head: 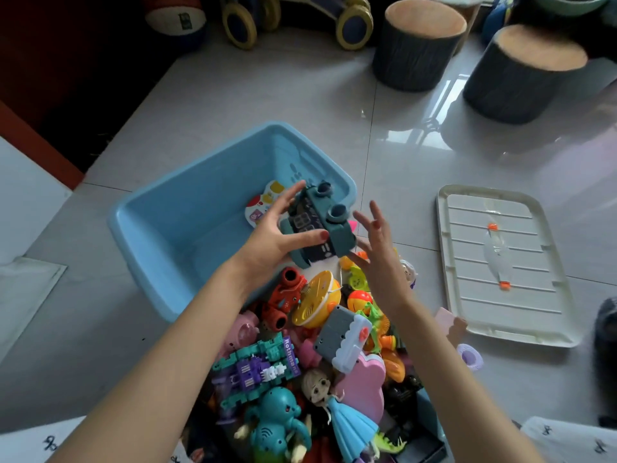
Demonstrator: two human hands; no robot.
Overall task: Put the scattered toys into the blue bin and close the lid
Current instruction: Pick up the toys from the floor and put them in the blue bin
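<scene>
The blue bin (173, 228) stands open on the floor, holding one white, colourful flat toy (262, 203) at its far right side. My left hand (280, 233) grips a dark teal toy vehicle (317, 225) over the bin's right rim. Just right of that vehicle, my right hand (377, 242) hovers with fingers spread, holding nothing. A pile of toys lies in front of the bin: a red toy car (283, 302), a yellow round toy (317, 299), a grey and white toy (340, 339), a teal octopus (277, 419), a doll in a blue dress (337, 409). The white lid (500, 265) lies flat at the right.
Two dark round stools (417, 45) (521, 75) stand at the back right. A toy wagon with yellow wheels (297, 18) and a ball (175, 15) sit at the back. A purple ring (470, 357) lies near the lid. A white mat (23, 295) is at the left.
</scene>
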